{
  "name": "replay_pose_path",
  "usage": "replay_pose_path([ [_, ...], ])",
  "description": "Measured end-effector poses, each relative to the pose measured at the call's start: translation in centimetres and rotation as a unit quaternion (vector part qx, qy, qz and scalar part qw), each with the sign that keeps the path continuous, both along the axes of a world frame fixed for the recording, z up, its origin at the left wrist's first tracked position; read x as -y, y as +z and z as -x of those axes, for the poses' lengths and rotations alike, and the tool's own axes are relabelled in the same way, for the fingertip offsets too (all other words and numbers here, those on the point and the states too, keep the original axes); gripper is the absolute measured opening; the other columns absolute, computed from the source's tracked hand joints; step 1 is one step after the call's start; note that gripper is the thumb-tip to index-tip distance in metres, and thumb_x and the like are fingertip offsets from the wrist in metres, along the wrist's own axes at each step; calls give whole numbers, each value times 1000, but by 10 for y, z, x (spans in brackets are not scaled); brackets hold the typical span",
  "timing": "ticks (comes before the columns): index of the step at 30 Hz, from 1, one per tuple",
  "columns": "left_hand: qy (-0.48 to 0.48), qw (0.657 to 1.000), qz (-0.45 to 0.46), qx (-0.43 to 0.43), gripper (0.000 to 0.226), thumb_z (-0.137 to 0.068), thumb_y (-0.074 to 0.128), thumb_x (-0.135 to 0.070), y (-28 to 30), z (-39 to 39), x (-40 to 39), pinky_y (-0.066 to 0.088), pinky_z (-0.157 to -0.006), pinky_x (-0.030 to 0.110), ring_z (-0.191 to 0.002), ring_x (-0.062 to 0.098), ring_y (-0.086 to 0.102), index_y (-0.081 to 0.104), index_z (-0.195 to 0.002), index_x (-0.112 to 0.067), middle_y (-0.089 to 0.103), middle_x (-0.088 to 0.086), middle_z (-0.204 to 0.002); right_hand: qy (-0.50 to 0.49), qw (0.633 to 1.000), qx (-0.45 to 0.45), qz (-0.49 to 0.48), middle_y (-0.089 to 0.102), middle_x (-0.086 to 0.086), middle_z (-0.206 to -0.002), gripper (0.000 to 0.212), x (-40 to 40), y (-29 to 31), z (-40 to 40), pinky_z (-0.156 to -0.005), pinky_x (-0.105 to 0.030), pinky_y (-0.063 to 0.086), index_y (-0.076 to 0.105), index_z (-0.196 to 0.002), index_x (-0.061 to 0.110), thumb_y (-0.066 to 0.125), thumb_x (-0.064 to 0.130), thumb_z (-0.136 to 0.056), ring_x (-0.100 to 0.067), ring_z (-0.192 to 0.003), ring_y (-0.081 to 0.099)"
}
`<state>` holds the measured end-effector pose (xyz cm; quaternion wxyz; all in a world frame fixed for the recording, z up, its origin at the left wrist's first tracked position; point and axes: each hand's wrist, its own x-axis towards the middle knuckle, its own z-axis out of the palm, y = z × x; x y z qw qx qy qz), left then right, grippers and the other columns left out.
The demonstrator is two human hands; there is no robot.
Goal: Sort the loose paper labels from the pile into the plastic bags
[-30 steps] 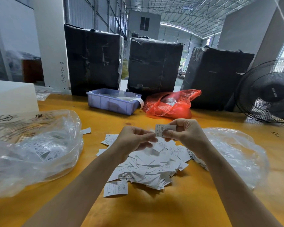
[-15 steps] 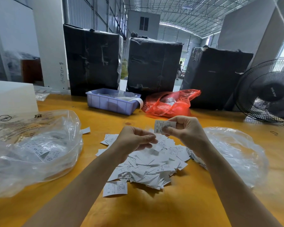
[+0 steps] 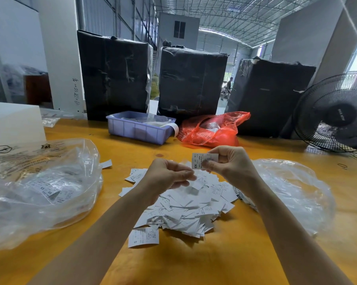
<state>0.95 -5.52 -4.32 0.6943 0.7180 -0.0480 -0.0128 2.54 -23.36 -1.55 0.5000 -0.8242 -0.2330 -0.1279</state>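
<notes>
Head view, right hand point(image 3: 233, 167): fingers pinch one label point(image 3: 204, 160) marked XS, lifted above the pile point(image 3: 183, 204).
Left hand point(image 3: 167, 177): fingers curled, apparently pinching a small slip; blurred.
Left bag point(image 3: 44, 190): on the worktop point(image 3: 225, 262); XS labels show inside.
Right bag point(image 3: 292, 194): beside the pile; contents unclear.
Doing it well: read the size first; XS likely goes left. Drop it well past the bag mouth, one label at a time.

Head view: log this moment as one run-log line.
right hand: pinches XS label | left hand: fingers curled over label pile, hold unclear | left bag: XS labels inside
</notes>
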Motion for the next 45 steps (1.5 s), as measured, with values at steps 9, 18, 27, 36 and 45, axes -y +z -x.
replay_pose_path([
  [9, 9, 1000, 9, -5, 8, -80, 71, -8, 1, 1, 0, 48, -53, 15, -57, 6, 65, 71, -88, -6, 74, 3, -74, 28, 998, -24, 54, 70, -13, -79, 12, -2, 1, 2, -54, -16, 51, 69, -88, 1, 73, 0, -77, -10, -61, 64],
  [18, 1, 1000, -10, -3, 6, -81, 71, -13, 2, 3, -1, 51, -59, 16, -63, 5, 67, 73, -85, -9, 75, 3, -80, -2, 1000, 11, -25, 69, -3, -82, 10, 6, 7, 2, -62, -29, 58, 67, -81, 9, 72, 2, -78, -11, -62, 68],
  [27, 4, 1000, 2, -10, 5, -81, 70, -11, 4, 3, 0, 49, -52, 14, -59, 5, 66, 72, -84, -8, 75, 2, -77, -6, 1000, 11, 26, 70, -5, -81, 8, 3, 2, -2, -53, -15, 50, 67, -83, 6, 73, 2, -78, -5, -57, 65],
  [36, 8, 1000, 7, -9, 5, -81, 70, -11, 2, 2, 0, 52, -63, 19, -59, 6, 66, 72, -85, -9, 75, 4, -78, 10, 999, -7, 35, 70, -11, -76, 7, -1, 1, 1, -48, -12, 45, 68, -80, 5, 72, -1, -78, -7, -55, 63],
  [45, 16, 1000, 7, -1, 2, -77, 73, -7, -3, -2, 2, 56, -73, 27, -63, 11, 67, 73, -77, -9, 73, 6, -70, 68, 988, -122, 59, 69, -12, -73, 17, -1, 4, 5, -53, -16, 52, 66, -89, -5, 74, -3, -74, -6, -51, 62],
])
